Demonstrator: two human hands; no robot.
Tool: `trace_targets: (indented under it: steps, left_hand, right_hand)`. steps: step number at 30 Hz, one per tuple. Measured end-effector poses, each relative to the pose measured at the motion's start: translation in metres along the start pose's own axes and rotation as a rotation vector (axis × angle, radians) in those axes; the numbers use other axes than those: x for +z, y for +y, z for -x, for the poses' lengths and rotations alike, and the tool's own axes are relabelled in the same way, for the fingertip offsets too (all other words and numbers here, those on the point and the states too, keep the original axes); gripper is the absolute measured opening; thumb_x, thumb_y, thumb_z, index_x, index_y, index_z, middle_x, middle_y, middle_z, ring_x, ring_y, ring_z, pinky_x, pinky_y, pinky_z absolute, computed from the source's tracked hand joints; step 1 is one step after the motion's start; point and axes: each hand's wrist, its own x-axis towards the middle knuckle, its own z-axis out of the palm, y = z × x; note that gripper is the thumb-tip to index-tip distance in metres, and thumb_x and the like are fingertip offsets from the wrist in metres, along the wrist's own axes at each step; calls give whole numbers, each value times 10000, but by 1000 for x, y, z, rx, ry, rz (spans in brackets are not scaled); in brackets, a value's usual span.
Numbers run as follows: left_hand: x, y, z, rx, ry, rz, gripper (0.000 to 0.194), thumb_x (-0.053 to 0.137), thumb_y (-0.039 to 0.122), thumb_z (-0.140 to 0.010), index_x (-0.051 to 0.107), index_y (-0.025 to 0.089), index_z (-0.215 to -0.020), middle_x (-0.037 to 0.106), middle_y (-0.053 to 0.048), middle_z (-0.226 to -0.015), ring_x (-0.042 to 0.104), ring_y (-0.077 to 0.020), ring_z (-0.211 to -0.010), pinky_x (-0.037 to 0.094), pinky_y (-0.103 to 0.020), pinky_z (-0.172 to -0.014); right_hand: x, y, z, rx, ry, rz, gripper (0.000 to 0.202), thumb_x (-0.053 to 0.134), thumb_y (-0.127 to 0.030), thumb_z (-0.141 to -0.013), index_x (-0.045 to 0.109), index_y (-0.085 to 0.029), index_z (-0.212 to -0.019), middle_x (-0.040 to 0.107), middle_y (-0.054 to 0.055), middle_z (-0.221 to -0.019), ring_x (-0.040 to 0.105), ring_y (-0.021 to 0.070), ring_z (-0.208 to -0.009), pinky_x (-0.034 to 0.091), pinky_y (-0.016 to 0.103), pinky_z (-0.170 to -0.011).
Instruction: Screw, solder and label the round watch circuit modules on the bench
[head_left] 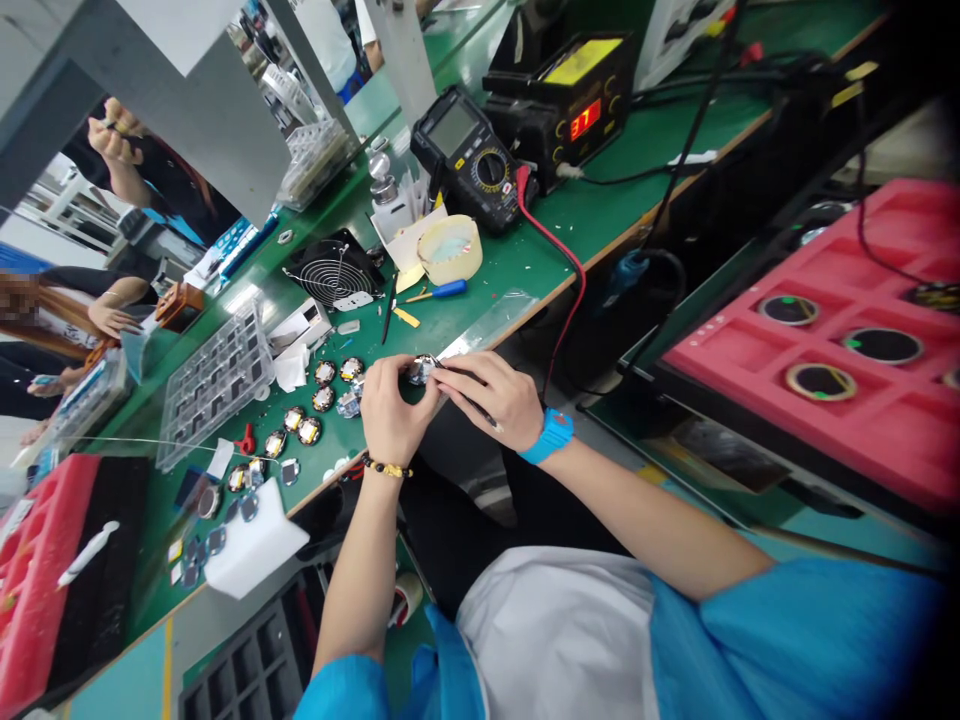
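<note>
My left hand (395,412), with a bead bracelet at the wrist, pinches a small round electronic module (422,370) over the bench's front edge. My right hand (496,398), wearing a blue wrist band, has its fingers closed round a thin dark tool (491,422) whose kind I cannot make out. Its fingertips meet the module's right side. Left of my hands, several similar round modules (308,430) with yellow and white parts lie on the green bench. Small square dark-faced pieces (290,471) are near them.
Behind my hands are a blue-handled screwdriver (448,289), a tape roll (450,248), a fan (337,270), a multimeter (474,160) and a station with a red display (585,118). A clear compartment tray (217,380) is left; pink foam (757,380) is right. Other people sit opposite.
</note>
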Motion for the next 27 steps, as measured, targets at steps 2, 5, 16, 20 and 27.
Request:
trace_targets:
  steps: [2, 5, 16, 20, 27]
  left_hand:
    - [0, 0, 0, -20, -1, 5, 206, 724, 246, -906, 637, 216, -1090, 701, -59, -1012, 658, -232, -973, 531, -375, -913]
    - [0, 0, -1, -23, -11, 9, 223, 734, 277, -916, 639, 219, -1109, 711, -60, -1037, 669, -231, -997, 533, -374, -931]
    - [-4, 3, 0, -55, -10, 27, 278, 765, 311, -907, 644, 234, -1145, 732, -51, -1068, 715, -216, -1006, 567, -353, -930]
    - [-4, 4, 0, -68, -17, 46, 284, 761, 307, -907, 643, 236, -1155, 740, -51, -1083, 723, -208, -1012, 575, -346, -933]
    - [-6, 3, 1, -67, -26, 69, 284, 751, 305, -906, 647, 236, -1160, 741, -43, -1091, 726, -197, -1020, 580, -333, -931]
  right_hand:
    - [0, -1, 1, 35, 3, -41, 276, 620, -227, -1044, 766, -270, -1274, 779, 73, -1210, 731, 232, -1106, 633, 377, -966]
    - [-3, -3, -1, 108, 22, -169, 252, 604, -248, -1056, 770, -266, -1245, 779, 78, -1199, 739, 223, -1103, 632, 385, -993]
    - [-17, 1, -9, 208, -4, -362, 200, 622, -297, -1052, 780, -262, -1169, 781, 73, -1174, 747, 216, -1096, 624, 396, -1009]
    - [-15, 3, -10, 181, 0, -348, 198, 624, -282, -1051, 783, -264, -1169, 787, 68, -1172, 748, 212, -1093, 624, 391, -1002]
    - [-14, 13, -12, 27, -46, -263, 223, 625, -260, -1051, 790, -255, -1201, 797, 61, -1181, 745, 208, -1085, 628, 381, -968]
